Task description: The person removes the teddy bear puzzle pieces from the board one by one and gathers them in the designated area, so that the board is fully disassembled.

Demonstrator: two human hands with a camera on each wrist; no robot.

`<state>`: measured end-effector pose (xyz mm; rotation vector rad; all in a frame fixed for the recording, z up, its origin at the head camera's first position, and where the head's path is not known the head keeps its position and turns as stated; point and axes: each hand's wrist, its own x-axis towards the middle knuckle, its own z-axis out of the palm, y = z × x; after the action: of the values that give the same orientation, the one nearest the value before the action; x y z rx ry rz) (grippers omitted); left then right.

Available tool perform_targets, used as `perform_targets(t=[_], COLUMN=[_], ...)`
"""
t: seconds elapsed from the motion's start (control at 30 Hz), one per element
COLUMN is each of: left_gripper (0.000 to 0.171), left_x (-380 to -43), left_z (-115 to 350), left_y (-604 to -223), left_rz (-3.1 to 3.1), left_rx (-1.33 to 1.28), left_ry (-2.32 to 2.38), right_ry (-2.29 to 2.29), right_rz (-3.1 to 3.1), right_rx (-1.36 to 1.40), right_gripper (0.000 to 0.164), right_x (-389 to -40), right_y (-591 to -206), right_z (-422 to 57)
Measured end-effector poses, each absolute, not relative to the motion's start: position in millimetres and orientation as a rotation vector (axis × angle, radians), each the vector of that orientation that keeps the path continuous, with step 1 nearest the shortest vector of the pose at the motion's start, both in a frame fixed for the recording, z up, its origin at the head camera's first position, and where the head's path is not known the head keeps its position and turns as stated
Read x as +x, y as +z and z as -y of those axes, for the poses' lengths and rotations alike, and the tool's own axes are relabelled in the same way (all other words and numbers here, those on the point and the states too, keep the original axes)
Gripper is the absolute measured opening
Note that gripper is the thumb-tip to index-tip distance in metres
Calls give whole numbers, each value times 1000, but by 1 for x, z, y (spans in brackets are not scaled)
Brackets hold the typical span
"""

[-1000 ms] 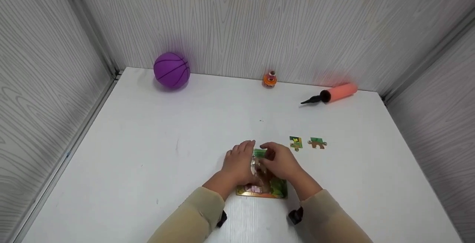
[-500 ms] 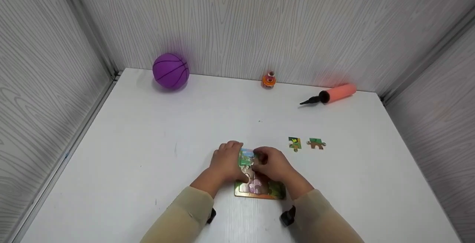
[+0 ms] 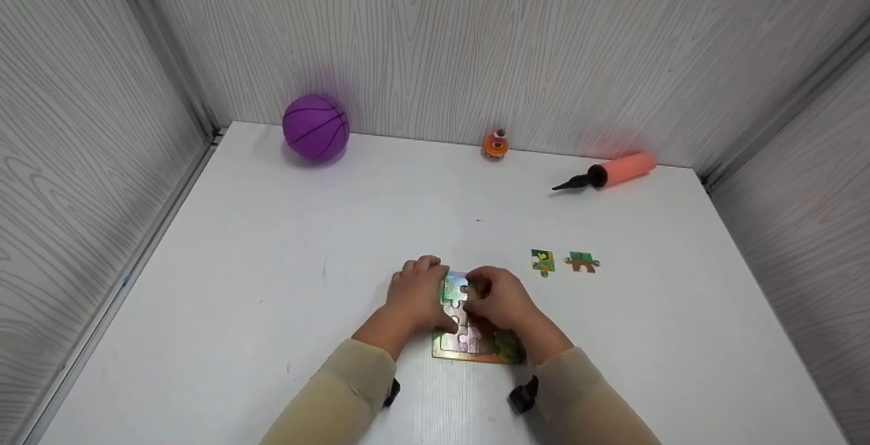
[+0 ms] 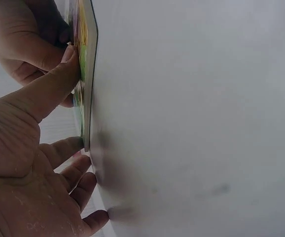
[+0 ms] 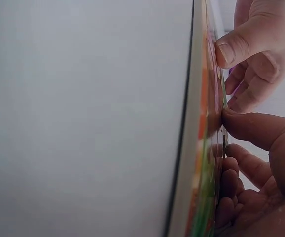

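A framed jigsaw puzzle [image 3: 450,344] lies flat on the white table, partly covered by both hands. My left hand [image 3: 416,295] steadies its left side. In the left wrist view, that thumb presses on the top face and the index fingertip touches the far edge, while the other fingers are spread against the table. My right hand [image 3: 503,301] pinches a puzzle piece [image 5: 225,136] between thumb and index finger at the puzzle's upper right, its other fingers curled. Most of this piece is hidden. Two loose puzzle pieces, one yellow-green [image 3: 543,261] and one green-brown [image 3: 582,262], lie beyond the right hand.
Along the back wall are a purple ball [image 3: 316,128], a small orange toy figure [image 3: 495,145] and an orange hand pump [image 3: 624,169] with a black nozzle. Wood-grain panels [image 3: 435,44] enclose the back and sides of the table [image 3: 238,261].
My left hand has shifted left, uncovering the puzzle's upper-left pieces. My right hand has settled slightly lower and to the left over the puzzle. The loose pieces have stayed put.
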<state>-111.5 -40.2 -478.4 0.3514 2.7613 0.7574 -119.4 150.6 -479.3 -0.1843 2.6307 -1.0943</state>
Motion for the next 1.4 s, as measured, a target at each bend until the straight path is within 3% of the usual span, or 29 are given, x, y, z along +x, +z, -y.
perform_targets(t=[1.4], left_gripper=[104], left_x=[-109], left_z=[41], left_y=[-479], left_rz=[-2754], left_rx=[341], left_ry=[789], right_ry=[-1333], right_rz=[-2592], right_rx=[-176], right_gripper=[40], right_x=[-113], right_y=[-486], right_z=[-148])
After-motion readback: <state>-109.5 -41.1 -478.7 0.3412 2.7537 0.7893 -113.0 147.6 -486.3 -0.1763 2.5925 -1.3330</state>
